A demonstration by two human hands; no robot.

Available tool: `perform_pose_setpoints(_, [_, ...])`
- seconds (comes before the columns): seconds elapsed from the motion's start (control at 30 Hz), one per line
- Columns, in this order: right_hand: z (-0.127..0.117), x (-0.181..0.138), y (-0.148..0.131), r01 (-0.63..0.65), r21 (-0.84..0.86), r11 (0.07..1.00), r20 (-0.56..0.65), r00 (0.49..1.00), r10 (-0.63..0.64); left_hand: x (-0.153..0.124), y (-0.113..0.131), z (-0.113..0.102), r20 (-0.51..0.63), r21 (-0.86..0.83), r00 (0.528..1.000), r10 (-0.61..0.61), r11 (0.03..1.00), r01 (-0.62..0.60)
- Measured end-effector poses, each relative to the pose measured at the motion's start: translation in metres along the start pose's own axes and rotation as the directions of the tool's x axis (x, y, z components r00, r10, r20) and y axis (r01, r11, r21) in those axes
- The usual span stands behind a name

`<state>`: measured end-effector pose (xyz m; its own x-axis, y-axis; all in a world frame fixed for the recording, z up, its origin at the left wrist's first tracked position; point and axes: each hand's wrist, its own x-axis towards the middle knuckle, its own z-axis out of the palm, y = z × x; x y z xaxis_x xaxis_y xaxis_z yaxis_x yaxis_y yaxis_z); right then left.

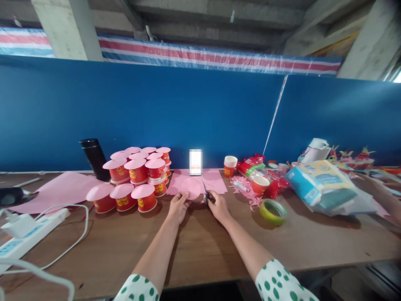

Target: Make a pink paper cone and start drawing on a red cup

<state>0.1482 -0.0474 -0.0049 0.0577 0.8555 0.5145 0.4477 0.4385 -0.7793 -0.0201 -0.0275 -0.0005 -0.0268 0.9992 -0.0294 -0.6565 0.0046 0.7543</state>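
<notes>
Pinched in my left hand (179, 207) is a round pink paper disc (191, 188), its edge between thumb and fingers. My right hand (218, 205) is closed around the black handles of a pair of scissors (206, 195), whose blades point away from me beside the disc. Under both lie flat pink paper sheets (216, 175) near the blue partition. To the left, several red paper cups (137, 173) stand upside down in stacked rows, with pink paper discs on top of them.
At right are stacked paper cups (230, 162), a roll of green tape (273, 212), pink paper scraps (247, 190), red plastic packaging (275, 179) and a blue-white package (319, 186). At left stand a black bottle (94, 159) and a white power strip (34, 234) with cables. Another person's arm (382, 190) shows far right.
</notes>
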Motion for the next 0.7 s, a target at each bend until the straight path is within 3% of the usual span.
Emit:
perform_pose_setpoints(0.33, [0.0006,0.0007,0.0005,-0.026,0.047,0.999,0.001,1.000,0.026,-0.0010,0.0007,0.0000,0.029,-0.036,1.000,0.010,0.999,-0.009])
perform_pose_setpoints(0.7, [-0.0009,0.0002,-0.0031,-0.019,-0.034,0.999,-0.024,1.000,0.019,-0.0008,0.0011,0.0008,0.010,-0.047,1.000,-0.001,0.999,0.002])
